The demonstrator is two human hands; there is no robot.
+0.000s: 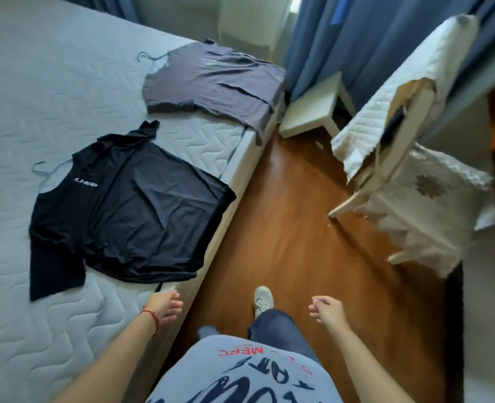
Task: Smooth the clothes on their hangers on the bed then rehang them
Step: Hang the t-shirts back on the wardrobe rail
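Bed [22, 82] at left, bearing a black shirt [129, 210] on its hanger [41, 170] near the edge and a grey shirt [211, 82] (hem overhanging the mattress) farther along. Left hand [164, 305], fingers relaxed, holding nothing, over the bed edge. Right hand [326, 311], loosely curled, holding nothing, over the wooden floor [284, 228]. White stool [313, 112] and draped chair [409, 141] at right.
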